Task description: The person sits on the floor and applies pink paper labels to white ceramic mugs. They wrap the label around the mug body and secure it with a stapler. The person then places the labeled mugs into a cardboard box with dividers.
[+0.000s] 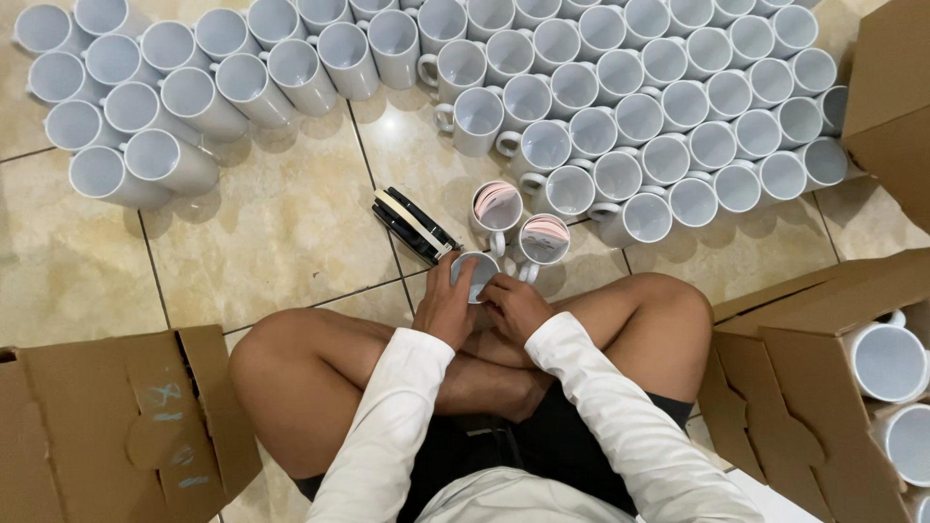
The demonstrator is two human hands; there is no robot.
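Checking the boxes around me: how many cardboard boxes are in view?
3: one at the lower left, one at the upper right edge, and one at the lower right holding white mugs. More may lie outside the frame.

Floor: glossy beige marbled tiles (281,223), dark grout lines; brown cardboard boxes (116,426) stood left and right of it.

Your sleeves (407,407) are white, like the glossy mugs (620,116) at twelve o'clock. The floor (271,223) is mottled beige tile. The boxes (107,426) are brown cardboard; the tape rolls (415,225) black with cream bands.
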